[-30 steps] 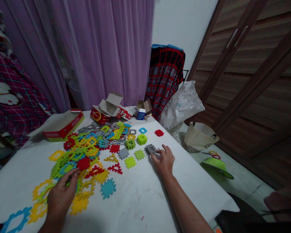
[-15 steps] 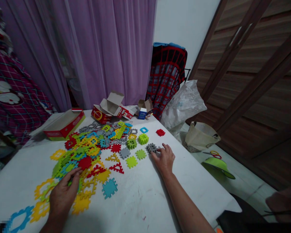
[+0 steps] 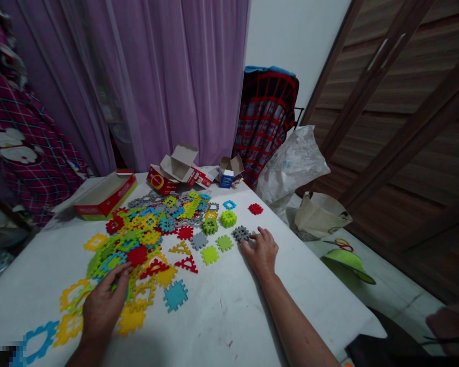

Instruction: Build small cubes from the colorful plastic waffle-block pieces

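Observation:
A heap of flat plastic interlocking tiles [image 3: 145, 234] in yellow, green, red, blue and grey covers the left and middle of a white table [image 3: 229, 316]. My left hand [image 3: 105, 300] rests on the near edge of the heap, fingers bent onto green and yellow tiles. Flat on the table to the right lies my right hand [image 3: 262, 250], its fingertips touching a small grey tile block [image 3: 240, 233]. Beside that block sit a green cube of joined tiles [image 3: 228, 218], a darker green cube [image 3: 210, 226], and a lone red tile [image 3: 255, 208] farther back.
Opened red cardboard boxes [image 3: 107, 193] [image 3: 172, 171] and a small blue box [image 3: 227, 173] stand at the table's far edge, before purple curtains. To the right are a draped chair [image 3: 268, 122], a white plastic bag [image 3: 294, 163], a tote bag [image 3: 321, 216] and a green cap [image 3: 348, 262] on the floor.
Both hands have stayed on the same tiles; only the camera view has drifted slightly.

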Demonstrator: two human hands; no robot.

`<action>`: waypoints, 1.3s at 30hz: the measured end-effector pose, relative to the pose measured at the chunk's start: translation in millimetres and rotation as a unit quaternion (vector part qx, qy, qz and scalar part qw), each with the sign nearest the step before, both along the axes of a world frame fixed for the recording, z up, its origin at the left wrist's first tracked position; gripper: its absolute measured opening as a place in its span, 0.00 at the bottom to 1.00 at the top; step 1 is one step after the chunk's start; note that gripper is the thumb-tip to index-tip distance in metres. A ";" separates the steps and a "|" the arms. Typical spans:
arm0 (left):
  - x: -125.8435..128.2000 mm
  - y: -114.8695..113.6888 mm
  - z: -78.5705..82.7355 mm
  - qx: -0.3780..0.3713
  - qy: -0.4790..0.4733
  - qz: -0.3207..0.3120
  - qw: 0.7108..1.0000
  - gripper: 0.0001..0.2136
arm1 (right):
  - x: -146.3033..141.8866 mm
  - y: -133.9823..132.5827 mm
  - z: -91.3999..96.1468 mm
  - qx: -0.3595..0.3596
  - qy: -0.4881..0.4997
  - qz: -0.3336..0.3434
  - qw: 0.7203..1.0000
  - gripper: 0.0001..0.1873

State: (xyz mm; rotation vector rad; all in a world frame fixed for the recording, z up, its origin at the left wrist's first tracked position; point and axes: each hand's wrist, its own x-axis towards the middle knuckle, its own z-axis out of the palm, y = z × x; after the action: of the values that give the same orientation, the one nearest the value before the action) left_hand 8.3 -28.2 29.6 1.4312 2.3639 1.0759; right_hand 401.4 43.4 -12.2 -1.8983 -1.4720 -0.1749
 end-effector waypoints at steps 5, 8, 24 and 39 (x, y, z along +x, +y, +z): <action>2.9 -1.1 3.4 0.020 -0.005 -0.003 1.000 0.12 | 0.2 -0.9 -0.1 0.006 -0.004 0.004 1.000 0.15; 3.1 -1.1 3.6 0.021 -0.004 -0.006 1.000 0.13 | 0.7 -1.0 -1.1 0.008 -0.005 0.005 1.000 0.16; -0.5 0.5 -0.6 0.025 0.004 -0.008 1.000 0.13 | 24.9 5.0 0.7 0.062 0.066 -0.097 0.991 0.16; 0.0 0.1 1.7 0.004 -0.009 -0.005 1.000 0.14 | 35.3 11.3 -0.3 -0.076 0.024 -0.087 0.993 0.17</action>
State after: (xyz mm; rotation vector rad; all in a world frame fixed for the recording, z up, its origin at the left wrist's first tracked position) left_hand 8.3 -28.1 31.3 1.4279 2.3402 1.0913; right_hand 436.8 54.7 -12.5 -2.1402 -1.3187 -0.0998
